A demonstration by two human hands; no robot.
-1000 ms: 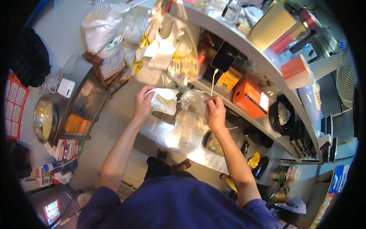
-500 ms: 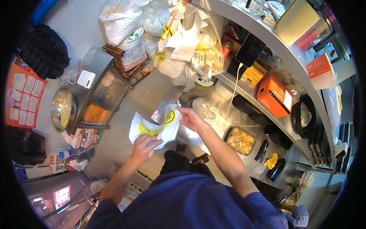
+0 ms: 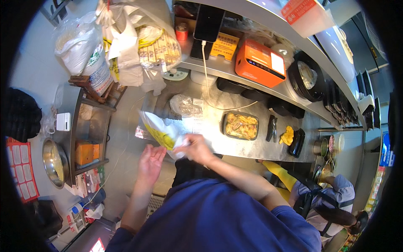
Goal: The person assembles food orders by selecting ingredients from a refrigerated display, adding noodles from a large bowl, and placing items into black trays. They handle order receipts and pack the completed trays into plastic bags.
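Note:
A white plastic bag with yellow print (image 3: 158,129) hangs in front of me, tilted and a little blurred. My right hand (image 3: 196,148) is closed round its gathered edge. Just left of the bag's lower end, my left hand (image 3: 152,161) has its fingers stretched out and holds nothing; whether the fingertips touch the bag I cannot tell. Beyond the bag lies the steel counter (image 3: 212,143). On it stands a black tray of yellowish food (image 3: 241,125), with a clear crumpled plastic bag (image 3: 184,106) and a paper slip (image 3: 197,110) farther left.
Black tongs (image 3: 272,128), a yellow cloth (image 3: 287,135) and a black container (image 3: 297,143) sit on the counter's right. Above runs a shelf with an orange box (image 3: 260,63) and a phone (image 3: 208,24) on a white cable. Another person (image 3: 331,195) is at right. A steel bowl (image 3: 54,163) stands left.
My view has turned right, bringing the counter and the other person more into sight. My left hand has let go of the bag and opened; my right hand still holds it.

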